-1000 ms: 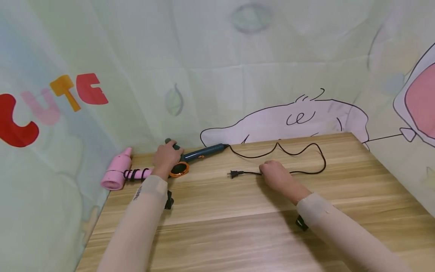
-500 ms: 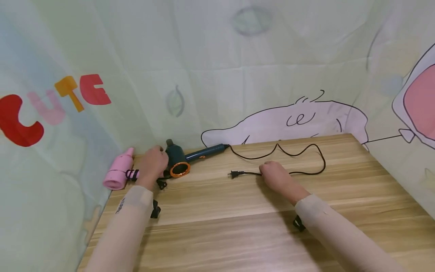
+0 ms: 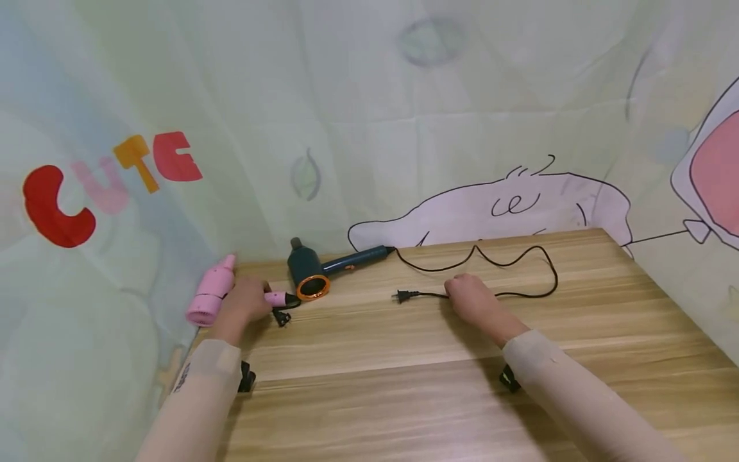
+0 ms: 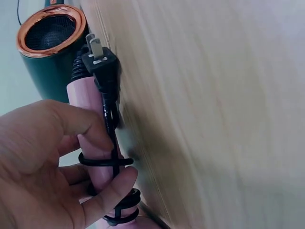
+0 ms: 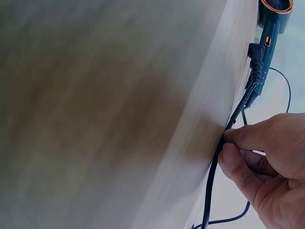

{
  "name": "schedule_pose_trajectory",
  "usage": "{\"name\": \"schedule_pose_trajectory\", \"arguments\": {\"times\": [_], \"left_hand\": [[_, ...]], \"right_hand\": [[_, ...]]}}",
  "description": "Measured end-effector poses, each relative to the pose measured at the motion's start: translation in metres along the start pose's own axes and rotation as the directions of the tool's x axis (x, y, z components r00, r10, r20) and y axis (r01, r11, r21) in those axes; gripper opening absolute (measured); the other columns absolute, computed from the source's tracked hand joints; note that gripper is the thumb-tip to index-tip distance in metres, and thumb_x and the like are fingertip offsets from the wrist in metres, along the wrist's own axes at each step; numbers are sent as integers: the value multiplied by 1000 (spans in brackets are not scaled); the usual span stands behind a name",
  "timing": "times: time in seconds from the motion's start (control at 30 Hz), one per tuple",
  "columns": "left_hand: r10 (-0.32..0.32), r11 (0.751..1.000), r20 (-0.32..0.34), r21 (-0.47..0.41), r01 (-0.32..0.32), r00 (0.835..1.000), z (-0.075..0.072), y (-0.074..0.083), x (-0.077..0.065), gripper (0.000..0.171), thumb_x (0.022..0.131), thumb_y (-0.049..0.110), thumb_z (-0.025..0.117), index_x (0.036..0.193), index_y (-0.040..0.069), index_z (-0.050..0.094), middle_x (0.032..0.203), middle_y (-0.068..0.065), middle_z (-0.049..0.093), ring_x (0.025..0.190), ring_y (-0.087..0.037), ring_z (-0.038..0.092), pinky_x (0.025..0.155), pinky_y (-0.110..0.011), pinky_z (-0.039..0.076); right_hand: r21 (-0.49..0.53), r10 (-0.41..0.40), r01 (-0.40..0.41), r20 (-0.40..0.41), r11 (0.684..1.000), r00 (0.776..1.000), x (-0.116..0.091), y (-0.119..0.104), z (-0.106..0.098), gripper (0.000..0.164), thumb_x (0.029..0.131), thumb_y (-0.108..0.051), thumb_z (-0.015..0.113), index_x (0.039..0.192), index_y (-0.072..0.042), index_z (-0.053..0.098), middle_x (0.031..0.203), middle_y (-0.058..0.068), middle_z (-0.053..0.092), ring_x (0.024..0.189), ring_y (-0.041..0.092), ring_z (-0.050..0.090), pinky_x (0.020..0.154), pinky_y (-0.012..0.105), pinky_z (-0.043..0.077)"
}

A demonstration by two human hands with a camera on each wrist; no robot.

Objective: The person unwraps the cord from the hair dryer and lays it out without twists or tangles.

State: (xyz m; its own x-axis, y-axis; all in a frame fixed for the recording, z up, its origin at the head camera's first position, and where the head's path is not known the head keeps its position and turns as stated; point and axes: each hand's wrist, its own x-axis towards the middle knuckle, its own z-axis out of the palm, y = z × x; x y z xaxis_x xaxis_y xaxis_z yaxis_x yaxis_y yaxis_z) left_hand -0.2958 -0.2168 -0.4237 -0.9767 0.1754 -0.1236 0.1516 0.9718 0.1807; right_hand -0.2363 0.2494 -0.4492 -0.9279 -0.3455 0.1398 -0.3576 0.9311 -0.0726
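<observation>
A pink hair dryer (image 3: 213, 292) lies at the table's left edge, its black cord wound round the handle. My left hand (image 3: 247, 300) grips that handle; in the left wrist view thumb and fingers curl about the pink handle (image 4: 87, 94), beside the folded black plug (image 4: 102, 64). Just right of it rests a dark green hair dryer (image 3: 305, 266) with a copper-coloured ring, handle pointing right. Its black power cord (image 3: 548, 264) loops across the table. My right hand (image 3: 473, 301) pinches this cord between thumb and finger, a little behind its two-pin plug (image 3: 406, 296).
The wooden table (image 3: 369, 385) meets a printed fabric backdrop (image 3: 369, 128) at the back and both sides. Both dryers stand close to the back left corner.
My left hand has let go of the green dryer, moved left and down, and taken the pink dryer's handle. My right hand stays on the cord.
</observation>
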Motion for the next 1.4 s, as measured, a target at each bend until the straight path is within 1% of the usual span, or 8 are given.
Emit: {"name": "schedule_pose_trajectory", "arguments": {"times": [0.13, 0.37, 0.57, 0.7, 0.87, 1.1, 1.23, 1.4], "left_hand": [[34, 999, 9, 8, -34, 999, 2, 4, -10, 39, 75, 8, 67, 112, -1, 71, 106, -22, 69, 93, -37, 62, 86, -55, 50], [41, 999, 16, -9, -41, 999, 3, 17, -33, 46, 77, 12, 73, 120, -3, 70, 113, -23, 70, 95, -37, 64, 88, -53, 51], [78, 997, -1, -25, -78, 997, 7, 32, -52, 43, 72, 6, 74, 114, 1, 75, 108, -18, 73, 87, -30, 63, 85, -50, 52], [97, 995, 0, -29, -97, 995, 10, 48, -61, 41, 71, 4, 73, 112, 3, 76, 107, -15, 74, 86, -28, 62, 86, -49, 52], [81, 996, 4, -36, -80, 997, 13, 74, -70, 37, 76, 2, 74, 113, 7, 77, 110, -11, 74, 91, -28, 63, 91, -49, 51], [184, 983, -25, -16, -185, 983, 23, 109, -74, 31, 77, 0, 73, 103, 15, 80, 98, -2, 75, 86, -21, 62, 89, -45, 52], [241, 970, -38, -15, -242, 970, 29, 126, -82, 30, 77, 1, 76, 101, 18, 80, 95, 1, 74, 86, -18, 63, 87, -43, 52], [257, 966, -46, 7, -257, 965, 32, 146, -93, 21, 80, 10, 81, 98, 21, 80, 91, 4, 72, 80, -16, 59, 81, -40, 52]], "right_hand": [[-5, -6, 6, -14, 1000, 1000, -2, 2, 1, 21, 93, 5, 59, 76, -4, 65, 73, 7, 62, 68, 20, 61, 58, 33, 51], [4, -14, 14, -26, 1000, 1000, -1, 2, 2, 20, 92, 6, 59, 75, -4, 65, 72, 8, 61, 67, 21, 61, 58, 35, 52], [74, 48, -49, 6, 996, 999, 0, 1, 1, 20, 94, 2, 61, 77, -5, 68, 75, 6, 64, 66, 17, 55, 59, 31, 49], [104, 65, -66, 13, 992, 998, -2, 0, -4, 22, 94, 0, 63, 73, -7, 64, 70, 3, 61, 64, 17, 52, 57, 30, 46], [114, 41, -39, -19, 993, 999, -8, -6, -15, 15, 92, 1, 64, 78, -6, 67, 74, 4, 63, 68, 18, 56, 62, 33, 50], [117, -21, 34, -111, 993, 994, -22, -23, -25, 12, 88, 5, 66, 83, -4, 72, 76, 6, 64, 70, 18, 60, 65, 33, 53], [148, -25, 41, -108, 988, 994, -31, -35, -26, 6, 90, -1, 70, 88, -4, 74, 80, 7, 67, 71, 17, 61, 63, 29, 53], [148, -58, 77, -124, 986, 991, -43, -44, -22, 5, 90, -3, 72, 89, -6, 75, 84, 6, 70, 75, 16, 64, 64, 27, 53]]}}
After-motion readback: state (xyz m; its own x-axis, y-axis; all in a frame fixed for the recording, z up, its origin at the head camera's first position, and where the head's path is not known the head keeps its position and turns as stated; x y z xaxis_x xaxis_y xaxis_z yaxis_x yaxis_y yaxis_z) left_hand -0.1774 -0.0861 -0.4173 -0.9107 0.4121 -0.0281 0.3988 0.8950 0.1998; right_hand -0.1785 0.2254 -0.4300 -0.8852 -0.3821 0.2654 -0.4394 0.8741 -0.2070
